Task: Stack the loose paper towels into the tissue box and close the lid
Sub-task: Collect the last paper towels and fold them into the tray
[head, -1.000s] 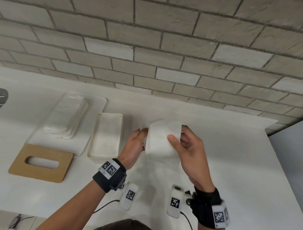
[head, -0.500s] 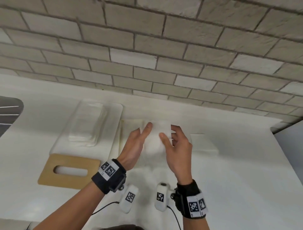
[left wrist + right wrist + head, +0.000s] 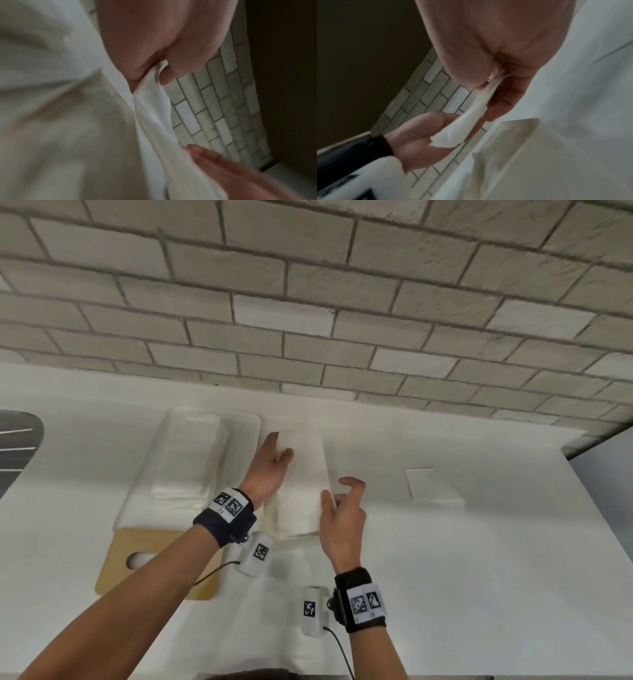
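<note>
A white paper towel [image 3: 301, 474] is stretched flat between both hands, low over the cream tissue box [image 3: 272, 520], which it mostly hides. My left hand [image 3: 274, 453] pinches its far left edge, thumb over fingers, and the pinch shows in the left wrist view [image 3: 150, 75]. My right hand [image 3: 337, 496] pinches the near right edge, as the right wrist view [image 3: 489, 83] shows. The box's rim [image 3: 518, 125] lies just below. The wooden lid [image 3: 154, 563] with its oval slot lies flat at the front left.
A stack of towels in clear wrap [image 3: 188, 460] rests on a white tray left of the box. One folded towel [image 3: 431, 486] lies on the white counter to the right. A brick wall [image 3: 308, 320] backs the counter. A dark surface [image 3: 17, 440] shows at the far left.
Both hands carried the towel from mid-air, right of the box, away and down over the box. It now lies nearly flat instead of upright.
</note>
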Tool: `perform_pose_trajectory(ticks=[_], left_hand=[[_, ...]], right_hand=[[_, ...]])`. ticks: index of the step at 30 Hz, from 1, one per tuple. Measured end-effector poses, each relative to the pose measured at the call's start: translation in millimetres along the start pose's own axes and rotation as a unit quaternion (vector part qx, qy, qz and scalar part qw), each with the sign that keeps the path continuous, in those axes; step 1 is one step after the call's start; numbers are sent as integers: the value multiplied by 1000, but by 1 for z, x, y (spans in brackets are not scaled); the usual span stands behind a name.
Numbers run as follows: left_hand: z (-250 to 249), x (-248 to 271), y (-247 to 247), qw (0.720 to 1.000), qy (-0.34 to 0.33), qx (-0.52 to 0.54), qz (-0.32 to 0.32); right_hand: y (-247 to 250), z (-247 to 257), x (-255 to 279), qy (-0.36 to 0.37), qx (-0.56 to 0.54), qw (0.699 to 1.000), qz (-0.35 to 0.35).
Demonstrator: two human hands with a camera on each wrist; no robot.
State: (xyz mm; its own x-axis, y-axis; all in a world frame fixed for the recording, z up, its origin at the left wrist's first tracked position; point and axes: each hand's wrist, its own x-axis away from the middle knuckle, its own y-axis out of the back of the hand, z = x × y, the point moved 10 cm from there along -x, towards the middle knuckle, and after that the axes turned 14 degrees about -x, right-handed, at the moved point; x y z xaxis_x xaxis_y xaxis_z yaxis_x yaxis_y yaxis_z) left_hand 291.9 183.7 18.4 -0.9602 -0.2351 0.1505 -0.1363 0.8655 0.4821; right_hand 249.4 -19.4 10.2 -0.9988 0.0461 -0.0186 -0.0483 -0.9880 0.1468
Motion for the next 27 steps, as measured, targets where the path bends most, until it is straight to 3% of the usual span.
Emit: perform_pose_trajectory(ticks=[4,7,10,13,15,17,21,24,27], left_hand=[[20,-12,18,988,-60,-129,-53],[16,-6,17,976,-109,-185,-41],[6,3,-10,950,-163,-262,39],[22,8,-50,904,-163,-364,157],[40,9,-67,857,-150,-450,202],[49,10,-72,834,-133,-489,217],[21,16,-66,866,-142,-459,140],[-17,30,-59,918,-161,-363,21],[-41,52,-70,942,-166,-289,-32]], right_hand=[[-34,-24,-6,-35,103,990,85],[-44,-31,-9,-74,101,986,113],[-41,-31,-10,-78,87,985,129],[-25,-26,-17,-31,102,982,158],[10,-23,-37,6,107,985,132],[60,-27,-70,42,197,975,96],[157,-74,-132,25,417,902,111],[193,-119,-152,-32,458,868,189],[200,-127,-155,28,488,856,168]])
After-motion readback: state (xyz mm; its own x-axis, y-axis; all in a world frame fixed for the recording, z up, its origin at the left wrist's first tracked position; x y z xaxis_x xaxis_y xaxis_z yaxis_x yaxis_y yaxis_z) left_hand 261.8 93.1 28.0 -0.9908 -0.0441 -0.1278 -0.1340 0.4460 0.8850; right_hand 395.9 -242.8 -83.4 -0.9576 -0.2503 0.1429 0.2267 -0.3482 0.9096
